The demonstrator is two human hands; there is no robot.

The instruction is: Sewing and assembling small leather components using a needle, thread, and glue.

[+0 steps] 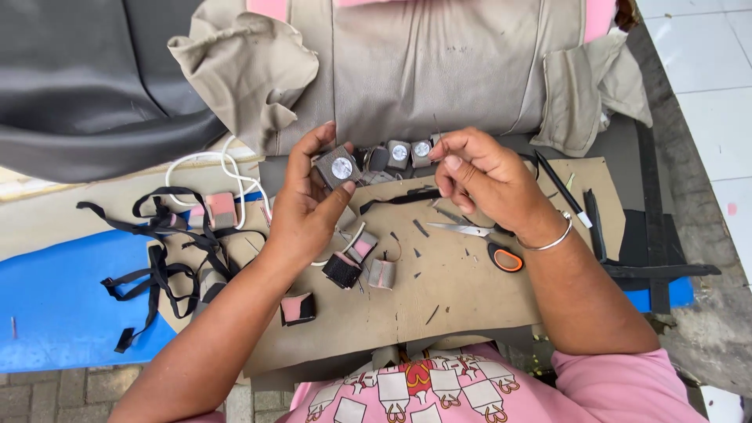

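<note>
Spread beneath both hands, a tan sheet of stiff fabric [470, 290] is serving as the work surface, with a blue mat [55, 305] lying beyond it on the left-hand side and a beige fabric seat cover [423, 70] being draped just past the fingertips. Black webbing straps [157, 258] are lying tangled to the outside of the left forearm. Orange-handled scissors [486, 239] are resting under the right wrist, blades pointing toward the left hand.

A small grey square fabric patch with a round silvery disc [339, 167] is being grasped by the left hand [305, 207], pinched between thumb and fingers and tilted with its face toward the right hand. The right hand [486, 176] is being held just beside it, fingers pinched on what seems to be a thin dark needle or thread [437, 131] standing nearly upright; it is too fine to be told apart. The patch is lying directly leftward of that pinch, close but apart. Similar grey disc patches [410, 153] are lined up just beyond, between the two hands.
</note>
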